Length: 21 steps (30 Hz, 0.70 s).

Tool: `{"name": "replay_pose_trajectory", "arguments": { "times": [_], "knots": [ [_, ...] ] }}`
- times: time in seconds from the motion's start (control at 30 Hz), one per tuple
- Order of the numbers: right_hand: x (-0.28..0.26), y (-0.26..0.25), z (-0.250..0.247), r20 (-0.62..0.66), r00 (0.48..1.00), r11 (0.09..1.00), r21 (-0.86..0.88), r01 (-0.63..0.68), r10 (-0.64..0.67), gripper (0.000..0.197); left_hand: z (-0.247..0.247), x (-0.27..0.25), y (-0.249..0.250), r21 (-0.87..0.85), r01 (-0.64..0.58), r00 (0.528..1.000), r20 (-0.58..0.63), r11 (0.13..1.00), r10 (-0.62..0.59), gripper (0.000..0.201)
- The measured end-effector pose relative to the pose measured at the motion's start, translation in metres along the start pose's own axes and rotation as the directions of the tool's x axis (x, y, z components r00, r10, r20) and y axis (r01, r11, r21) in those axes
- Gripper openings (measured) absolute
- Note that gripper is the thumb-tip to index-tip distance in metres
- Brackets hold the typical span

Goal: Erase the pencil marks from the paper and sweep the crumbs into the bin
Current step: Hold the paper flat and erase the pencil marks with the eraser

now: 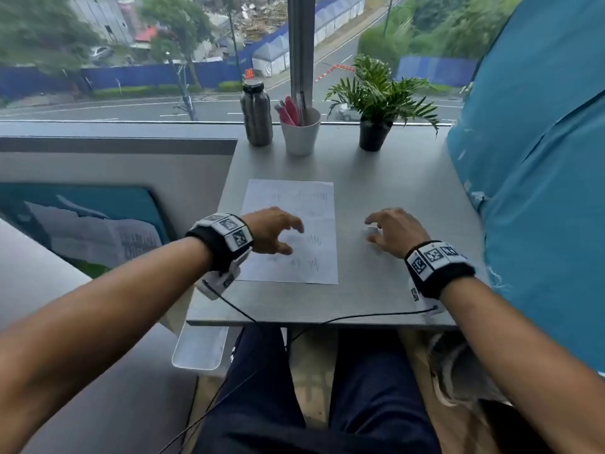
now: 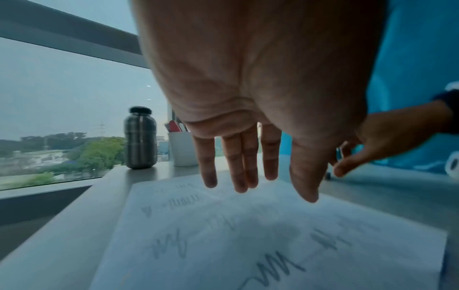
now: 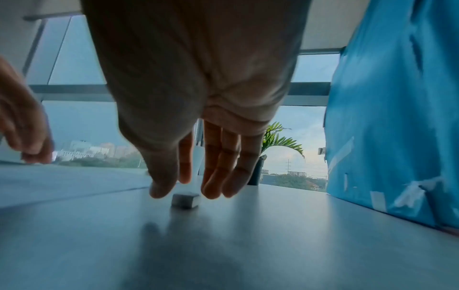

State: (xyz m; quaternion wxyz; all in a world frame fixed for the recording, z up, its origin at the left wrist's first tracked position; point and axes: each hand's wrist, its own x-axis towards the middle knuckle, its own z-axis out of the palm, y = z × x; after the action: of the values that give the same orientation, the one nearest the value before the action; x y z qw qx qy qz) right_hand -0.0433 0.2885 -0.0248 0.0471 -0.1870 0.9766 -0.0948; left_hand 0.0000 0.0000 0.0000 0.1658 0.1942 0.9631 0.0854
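From the head view, both hands are over the grey table (image 1: 376,178). The left hand (image 1: 273,229) hovers over the left half of the paper (image 1: 294,198), fingers spread and loosely bent, holding nothing. The pencil marks (image 1: 314,240) lie just past its fingertips and nearer the person, none rubbed out by the look of it. The right hand (image 1: 394,231) is off the sheet's right edge, fingers fanned over a small pale eraser (image 1: 372,230). A clear bin (image 1: 199,348) hangs below the table's near-left corner, well behind the left wrist.

On to the left wrist camera: the left hand (image 2: 248,98) is wide, fingers (image 2: 208,166) straight and pointing down, tips just above the paper (image 2: 223,245). Whether they touch it I cannot tell. Squiggled pencil marks (image 2: 280,266) run beneath the palm. That sheet looks thin and light, so it should slide or crease under rubbing; a flat palm pressed beside the marks ought to pin it.

Now the right wrist camera: the right hand (image 3: 198,88) is open, thumb one side and fingers (image 3: 216,172) the other, with the eraser (image 3: 185,200) on the table directly under the gap. Not gripped yet. It reads as a small, light block, probably slightly rubbery and grippy; a thumb-and-forefinger pinch across its short sides should leave one end free for rubbing.
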Motion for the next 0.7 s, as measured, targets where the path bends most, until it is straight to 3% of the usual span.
{"name": "replay_pose_trajectory", "arguments": {
  "times": [0.17, 0.3, 0.4, 0.53, 0.7],
  "knots": [
    [0.011, -0.003, -0.002, 0.041, 0.998, 0.999, -0.001, -0.038, 0.038, 0.020, 0.018, 0.011, 0.012, 0.011, -0.099, 0.988, 0.122, 0.995, 0.097, 0.072],
    [0.004, -0.016, 0.001, -0.040, 0.999, 0.986, 0.164, -0.028, 0.035, 0.022, 0.029, 0.008, 0.010, 0.023, -0.067, 0.995, 0.075, 0.997, 0.065, 0.075],
    [-0.011, -0.040, 0.006, -0.057, 0.997, 0.955, 0.286, 0.074, -0.060, 0.022, 0.041, 0.006, 0.017, 0.024, -0.030, 0.998, 0.060, 0.999, 0.028, 0.085],
    [-0.026, -0.065, 0.014, 0.042, 0.981, 0.931, 0.325, 0.168, -0.192, 0.018, 0.045, 0.007, 0.024, 0.057, 0.018, 0.998, 0.064, 0.998, -0.022, 0.090],
    [-0.021, -0.068, 0.014, -0.012, 0.998, 0.933, 0.355, 0.060, -0.060, 0.016, 0.042, 0.006, 0.026, 0.033, 0.071, 0.988, 0.134, 0.997, -0.075, 0.094]
  ]
}}
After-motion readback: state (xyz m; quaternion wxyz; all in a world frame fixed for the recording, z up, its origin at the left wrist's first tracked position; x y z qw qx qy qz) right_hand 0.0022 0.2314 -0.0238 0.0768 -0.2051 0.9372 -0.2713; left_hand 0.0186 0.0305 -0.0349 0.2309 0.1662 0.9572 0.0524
